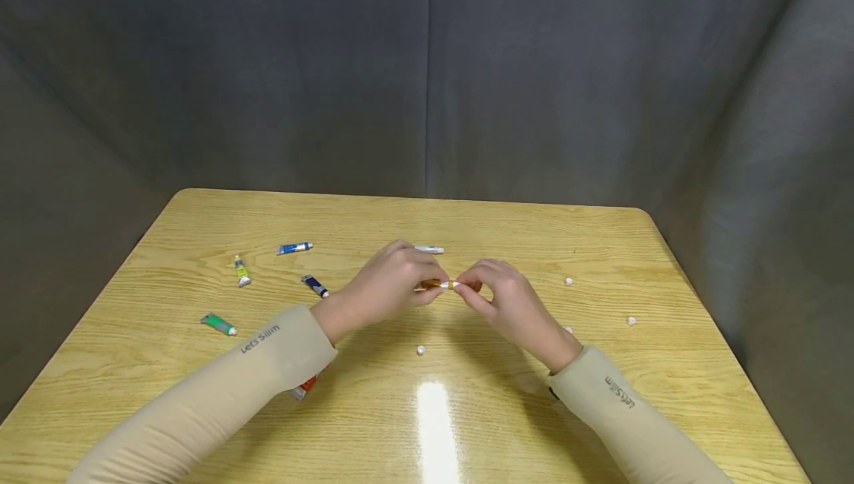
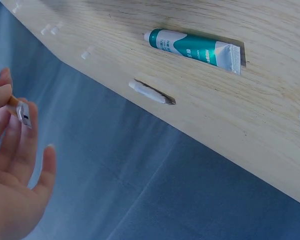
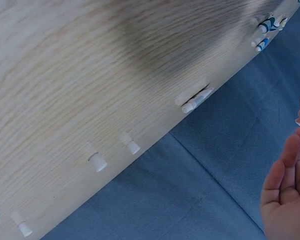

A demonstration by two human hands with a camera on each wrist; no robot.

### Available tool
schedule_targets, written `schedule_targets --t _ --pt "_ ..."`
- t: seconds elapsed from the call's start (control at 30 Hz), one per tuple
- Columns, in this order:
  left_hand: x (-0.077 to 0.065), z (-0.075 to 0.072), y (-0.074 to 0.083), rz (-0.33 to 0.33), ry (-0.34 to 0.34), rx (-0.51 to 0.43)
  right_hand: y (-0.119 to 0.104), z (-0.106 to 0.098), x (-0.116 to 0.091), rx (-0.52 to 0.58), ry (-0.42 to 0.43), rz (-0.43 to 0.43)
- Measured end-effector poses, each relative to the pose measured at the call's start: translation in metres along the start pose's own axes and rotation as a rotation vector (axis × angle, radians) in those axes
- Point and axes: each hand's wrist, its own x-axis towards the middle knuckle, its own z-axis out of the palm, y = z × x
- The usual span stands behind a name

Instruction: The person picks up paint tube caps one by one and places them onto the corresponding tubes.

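Observation:
Over the middle of the table, my left hand [image 1: 400, 276] pinches a small orange paint tube [image 1: 432, 284]. My right hand [image 1: 510, 302] meets it from the other side, its thumb and fingertips pinching the tube's white cap end [image 1: 457, 285]. In the left wrist view, the tube's flat silver crimped end [image 2: 23, 114] sticks out between the left fingers. Fingers hide much of its body. Just behind the left hand lies a white tube [image 1: 429, 250], partly covered by that hand.
Left on the table lie a blue tube [image 1: 295, 248], a yellow-green tube [image 1: 242, 271], a navy tube [image 1: 315, 286] and a green tube [image 1: 219, 323]. The left sleeve partly hides a red tube [image 1: 304, 388]. Several white caps [image 1: 568, 282] lie scattered, mostly right. A grey curtain [image 1: 427, 84] stands behind.

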Motion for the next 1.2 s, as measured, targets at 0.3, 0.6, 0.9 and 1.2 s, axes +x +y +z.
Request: schedule_targets --t 0.3,0.6,0.9,1.2 --pt "-0.0017 -0.0020 0.0001 -0.030 -0.003 -0.057 0.0024 0.0016 -0.0001 -0.092 0.081 -0.157" --pt "-0.0015 -0.0017 -0.0013 0.029 0.011 -0.044 0.0006 0.0017 0.0005 -0.186 0.086 -0.221" --pt "-0.0009 -0.0001 0.0014 0.117 0.047 0.118 0.0004 0.0015 -0.0007 -0.143 0.040 -0.157" --pt "-0.0004 0.0046 0.0027 0.186 0.124 0.257 -0.0002 -0.0036 0.0017 -0.061 -0.020 -0.046"
